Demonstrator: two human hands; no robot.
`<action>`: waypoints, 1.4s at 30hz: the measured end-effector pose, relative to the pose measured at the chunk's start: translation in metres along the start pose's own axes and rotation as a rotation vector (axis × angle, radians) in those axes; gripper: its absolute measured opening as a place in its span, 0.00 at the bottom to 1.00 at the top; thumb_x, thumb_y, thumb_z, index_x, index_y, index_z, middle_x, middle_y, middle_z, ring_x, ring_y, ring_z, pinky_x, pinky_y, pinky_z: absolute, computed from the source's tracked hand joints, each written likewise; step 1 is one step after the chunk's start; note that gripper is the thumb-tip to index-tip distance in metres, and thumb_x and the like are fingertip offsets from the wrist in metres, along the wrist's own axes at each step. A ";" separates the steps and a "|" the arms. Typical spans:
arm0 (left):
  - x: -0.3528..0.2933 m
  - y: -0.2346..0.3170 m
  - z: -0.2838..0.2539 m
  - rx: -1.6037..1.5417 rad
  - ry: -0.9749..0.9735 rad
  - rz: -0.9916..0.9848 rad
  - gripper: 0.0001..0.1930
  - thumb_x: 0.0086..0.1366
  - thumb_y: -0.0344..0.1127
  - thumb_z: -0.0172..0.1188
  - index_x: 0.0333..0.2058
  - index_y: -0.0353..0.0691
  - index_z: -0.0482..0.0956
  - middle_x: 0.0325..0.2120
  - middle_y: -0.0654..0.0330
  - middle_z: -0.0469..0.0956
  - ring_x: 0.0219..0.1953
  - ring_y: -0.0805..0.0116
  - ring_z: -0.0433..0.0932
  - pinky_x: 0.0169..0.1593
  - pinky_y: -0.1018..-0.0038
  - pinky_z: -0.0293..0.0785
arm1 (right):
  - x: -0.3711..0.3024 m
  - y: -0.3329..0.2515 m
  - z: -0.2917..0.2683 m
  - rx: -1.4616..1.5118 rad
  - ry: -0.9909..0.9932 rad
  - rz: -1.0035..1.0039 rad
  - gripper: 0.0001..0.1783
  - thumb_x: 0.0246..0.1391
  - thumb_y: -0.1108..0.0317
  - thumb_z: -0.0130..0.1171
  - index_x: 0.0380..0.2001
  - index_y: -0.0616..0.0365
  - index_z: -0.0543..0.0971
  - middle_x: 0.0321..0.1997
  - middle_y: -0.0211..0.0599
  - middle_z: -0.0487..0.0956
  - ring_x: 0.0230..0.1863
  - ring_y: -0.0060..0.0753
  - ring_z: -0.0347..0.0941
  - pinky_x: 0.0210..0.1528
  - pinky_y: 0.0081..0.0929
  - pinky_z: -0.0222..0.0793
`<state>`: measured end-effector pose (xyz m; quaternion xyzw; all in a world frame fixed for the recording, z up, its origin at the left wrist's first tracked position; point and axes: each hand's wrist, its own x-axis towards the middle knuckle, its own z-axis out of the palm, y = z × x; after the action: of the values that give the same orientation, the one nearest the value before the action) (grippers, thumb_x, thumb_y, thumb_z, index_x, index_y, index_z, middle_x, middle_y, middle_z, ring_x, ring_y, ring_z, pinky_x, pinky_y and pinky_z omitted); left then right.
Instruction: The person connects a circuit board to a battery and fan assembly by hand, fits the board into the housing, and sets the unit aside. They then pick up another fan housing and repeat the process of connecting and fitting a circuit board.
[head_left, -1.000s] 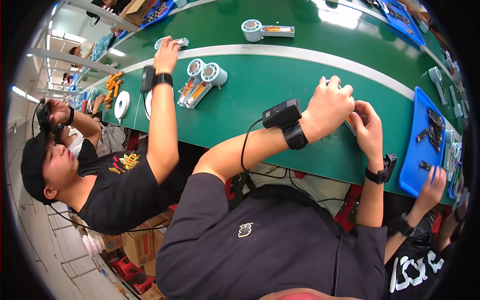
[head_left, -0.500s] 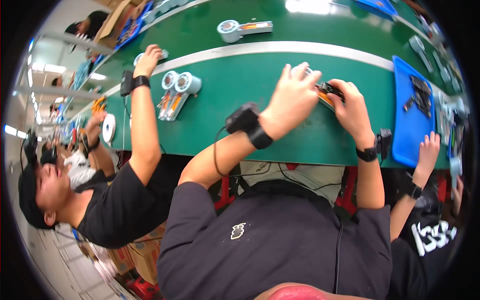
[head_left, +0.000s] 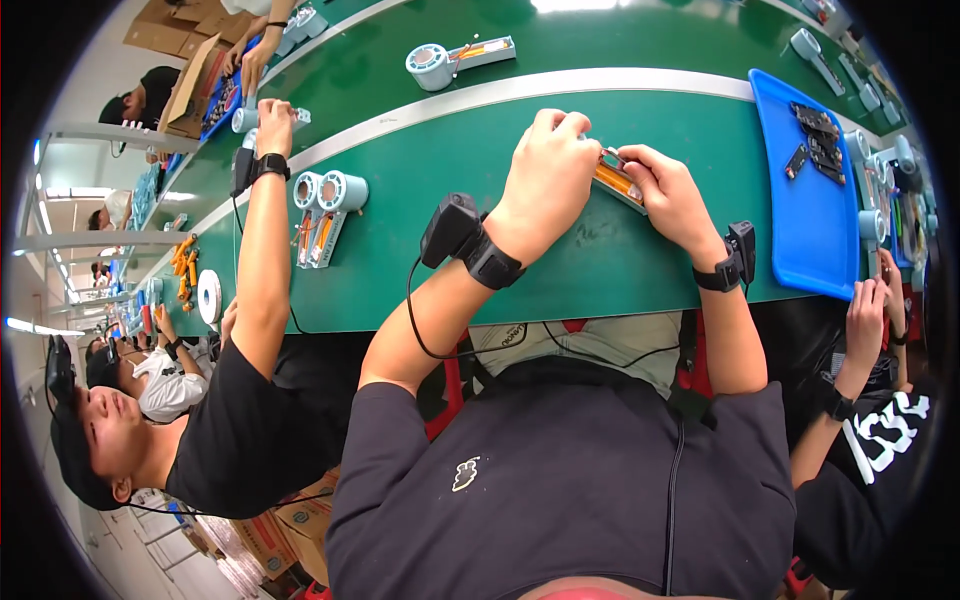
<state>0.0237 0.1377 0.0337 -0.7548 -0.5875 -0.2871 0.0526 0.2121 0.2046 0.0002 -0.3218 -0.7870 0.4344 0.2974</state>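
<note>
at a green counter (head_left: 450, 215), a worker in a dark t-shirt bends both hands to a slim open housing (head_left: 620, 184), its orange insert showing, held above the surface in front of the body and between the two hands. the left hand (head_left: 550, 165) is curled over the housing's far-left end, fingers bent nearly closed around it, their tips out of sight; the right hand (head_left: 672, 195) grips the other end with thumb and forefinger only slightly apart, near a small dark piece (head_left: 612, 157) too hidden to make out. the step in hand appears to be close fitting or adjusting inside the open housing; the next move seems to call for a steady left hold and a light, exact press from the right fingers, with the orange insert left undisturbed. two pale-blue units (head_left: 330, 195) with round heads and open handles lie to the left, and another similar unit (head_left: 430, 68) lies beyond a white strip (head_left: 400, 113). to the right, a blue tray (head_left: 812, 235) carries dark parts (head_left: 820, 140), while a co-worker's hand (head_left: 868, 315) shows near its lower corner.
</note>
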 end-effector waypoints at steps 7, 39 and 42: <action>0.015 0.013 0.001 0.250 -0.155 -0.070 0.04 0.51 0.27 0.64 0.27 0.38 0.85 0.34 0.55 0.77 0.48 0.53 0.77 0.49 0.59 0.78 | -0.003 0.001 0.008 -0.007 0.049 -0.028 0.12 0.66 0.73 0.55 0.49 0.67 0.79 0.39 0.42 0.84 0.37 0.29 0.79 0.41 0.26 0.75; 0.024 0.018 -0.017 0.320 -0.331 -0.057 0.03 0.53 0.26 0.65 0.28 0.36 0.85 0.35 0.58 0.82 0.45 0.49 0.79 0.44 0.59 0.83 | -0.007 -0.005 0.011 0.289 -0.018 0.187 0.10 0.62 0.77 0.58 0.46 0.68 0.78 0.40 0.36 0.83 0.40 0.22 0.78 0.46 0.23 0.76; 0.021 0.023 -0.009 0.376 -0.295 -0.028 0.03 0.54 0.26 0.64 0.28 0.36 0.85 0.35 0.58 0.81 0.45 0.50 0.79 0.46 0.57 0.82 | -0.007 -0.005 0.011 0.269 -0.004 0.175 0.10 0.62 0.77 0.58 0.46 0.68 0.78 0.39 0.36 0.83 0.40 0.23 0.78 0.46 0.24 0.76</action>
<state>0.0448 0.1448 0.0570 -0.7573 -0.6422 -0.0600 0.1021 0.2073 0.1918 -0.0021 -0.3454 -0.6914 0.5607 0.2973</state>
